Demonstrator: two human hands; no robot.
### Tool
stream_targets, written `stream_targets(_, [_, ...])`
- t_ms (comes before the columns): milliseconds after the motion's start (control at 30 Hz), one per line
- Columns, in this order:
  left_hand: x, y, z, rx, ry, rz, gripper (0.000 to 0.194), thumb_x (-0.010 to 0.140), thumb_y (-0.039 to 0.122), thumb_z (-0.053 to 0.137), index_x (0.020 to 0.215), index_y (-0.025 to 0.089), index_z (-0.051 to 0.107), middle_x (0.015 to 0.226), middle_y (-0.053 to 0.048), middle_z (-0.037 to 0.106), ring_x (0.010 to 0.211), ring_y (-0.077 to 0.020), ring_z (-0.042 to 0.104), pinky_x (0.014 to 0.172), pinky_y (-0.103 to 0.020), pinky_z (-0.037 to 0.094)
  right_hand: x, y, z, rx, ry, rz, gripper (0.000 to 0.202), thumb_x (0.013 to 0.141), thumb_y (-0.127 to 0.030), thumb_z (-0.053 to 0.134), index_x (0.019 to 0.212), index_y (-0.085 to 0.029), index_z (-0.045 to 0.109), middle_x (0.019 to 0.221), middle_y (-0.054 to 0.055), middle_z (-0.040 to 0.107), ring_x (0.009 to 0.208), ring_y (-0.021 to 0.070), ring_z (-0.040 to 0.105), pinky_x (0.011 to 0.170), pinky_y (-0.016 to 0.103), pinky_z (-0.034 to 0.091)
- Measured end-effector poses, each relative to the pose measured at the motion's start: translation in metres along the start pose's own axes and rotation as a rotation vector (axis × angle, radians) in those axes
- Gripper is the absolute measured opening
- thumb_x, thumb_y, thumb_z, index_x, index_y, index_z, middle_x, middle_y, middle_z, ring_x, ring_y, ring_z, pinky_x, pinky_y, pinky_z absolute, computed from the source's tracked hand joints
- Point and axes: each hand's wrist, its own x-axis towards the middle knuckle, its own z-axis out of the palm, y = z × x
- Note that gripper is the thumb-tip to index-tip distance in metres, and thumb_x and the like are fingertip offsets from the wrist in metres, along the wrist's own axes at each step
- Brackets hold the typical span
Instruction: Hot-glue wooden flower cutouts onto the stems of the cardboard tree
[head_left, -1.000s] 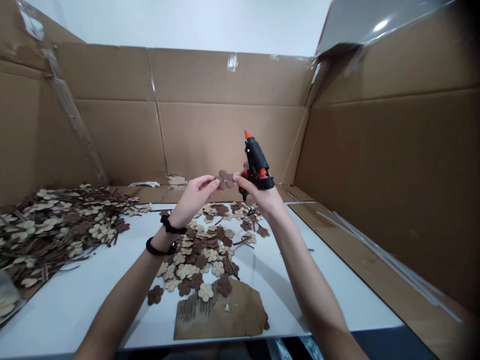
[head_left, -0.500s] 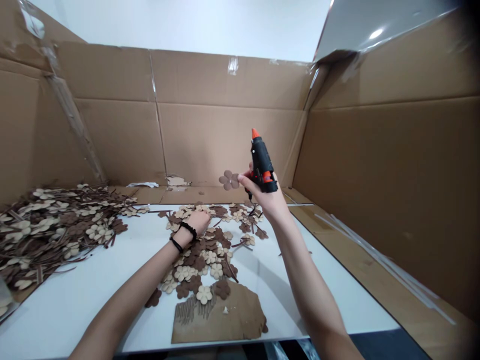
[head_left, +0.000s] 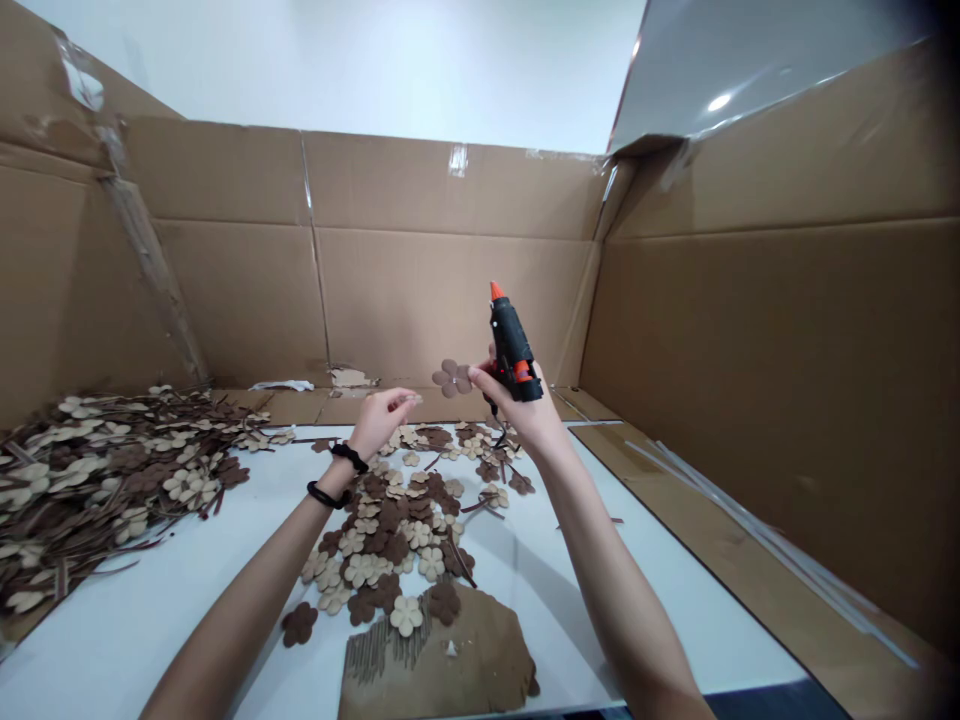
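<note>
My right hand (head_left: 529,410) is raised above the table, closed around a black hot glue gun (head_left: 512,340) whose orange nozzle points up. Its thumb and finger also pinch a brown five-petal flower (head_left: 450,378) with a small pale dot at its centre. To its left, my left hand (head_left: 381,420) is lifted over the flowers with fingertips pressed together. Something small and pale may be between them; I cannot make it out. Beneath both hands lies a loose spread of brown and cream flowers (head_left: 390,515), some with thin stems.
A larger heap of stemmed flowers (head_left: 135,460) covers the left of the white table (head_left: 225,560). A torn cardboard piece (head_left: 457,660) lies at the front. Clear glue sticks (head_left: 757,540) rest along the right side. Tall cardboard walls (head_left: 457,290) enclose the back and sides.
My left hand has risen from the flower spread, its fingertips now pinched together near the held flower. My right hand keeps the glue gun and brown flower, hardly moved.
</note>
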Motion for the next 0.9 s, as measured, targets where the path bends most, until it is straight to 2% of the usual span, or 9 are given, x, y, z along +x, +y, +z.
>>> stream_targets(133, [-0.007,0.042,-0.042,-0.507,0.127,-0.025,0.027,0.083,0.032,0.057,0.098,0.013,0.069,0.098,-0.009,0.072,0.09,-0.0187,0.064,0.081,-0.027,0.048,0.001,0.005,0.003,0.015,0.052,-0.012,0.026,0.073,-0.036,0.065,0.088,-0.02,0.05,0.075,-0.001,0.056,0.071,0.0142,0.054,0.074,0.032,0.043])
stream_targets(267, [-0.021,0.07,-0.06,-0.632,0.184,-0.028,0.027,0.079,0.033,0.062,0.099,0.016,0.072,0.103,-0.008,0.071,0.093,-0.0183,0.063,0.084,-0.027,0.047,0.002,0.01,0.007,0.031,0.106,-0.034,0.024,0.075,-0.035,0.064,0.087,-0.02,0.05,0.076,-0.001,0.057,0.071,0.0141,0.054,0.074,0.031,0.043])
stream_targets(400, [-0.027,0.081,-0.058,-0.618,0.244,-0.002,0.032,0.087,0.039,0.052,0.097,0.017,0.073,0.092,-0.006,0.072,0.076,-0.0141,0.059,0.072,-0.025,0.047,0.0,0.01,0.01,0.022,0.131,-0.016,0.024,0.076,-0.036,0.062,0.089,-0.02,0.05,0.076,0.0,0.058,0.072,0.0147,0.055,0.074,0.031,0.043])
stream_targets(500, [-0.027,0.084,-0.054,-0.699,0.308,-0.022,0.028,0.081,0.038,0.062,0.097,0.016,0.071,0.087,-0.005,0.071,0.074,-0.0134,0.059,0.069,-0.023,0.046,-0.002,0.005,0.013,0.005,0.14,-0.007,0.025,0.076,-0.037,0.062,0.09,-0.02,0.05,0.077,0.0,0.058,0.073,0.0152,0.056,0.074,0.031,0.043])
stream_targets(600, [-0.027,0.087,-0.051,-0.822,0.284,-0.056,0.038,0.075,0.033,0.07,0.109,0.017,0.065,0.082,-0.003,0.07,0.072,-0.0124,0.061,0.066,-0.022,0.046,-0.003,0.002,0.014,-0.005,0.159,-0.004,0.023,0.076,-0.036,0.062,0.088,-0.02,0.05,0.079,0.0,0.058,0.074,0.0151,0.055,0.075,0.031,0.043])
stream_targets(733, [-0.028,0.09,-0.048,-0.893,0.256,-0.14,0.03,0.069,0.035,0.074,0.089,0.013,0.068,0.074,-0.004,0.069,0.069,-0.0131,0.06,0.06,-0.022,0.042,-0.004,0.001,0.015,0.001,0.165,-0.014,0.021,0.076,-0.035,0.062,0.086,-0.02,0.051,0.078,0.0,0.057,0.074,0.0147,0.055,0.075,0.031,0.043])
stream_targets(800, [-0.029,0.09,-0.045,-0.908,0.246,-0.178,0.03,0.067,0.037,0.076,0.084,0.014,0.068,0.074,-0.004,0.068,0.07,-0.0133,0.059,0.061,-0.023,0.041,-0.004,0.002,0.016,0.018,0.164,-0.034,0.019,0.077,-0.034,0.062,0.085,-0.02,0.052,0.077,0.0,0.057,0.073,0.0148,0.055,0.074,0.031,0.043])
stream_targets(900, [-0.029,0.09,-0.04,-0.92,0.251,-0.182,0.027,0.065,0.037,0.077,0.08,0.017,0.069,0.091,-0.003,0.067,0.084,-0.0134,0.058,0.077,-0.025,0.043,-0.005,0.001,0.017,0.04,0.147,-0.056,0.017,0.078,-0.033,0.062,0.083,-0.02,0.052,0.078,0.0,0.059,0.074,0.0152,0.056,0.075,0.032,0.044])
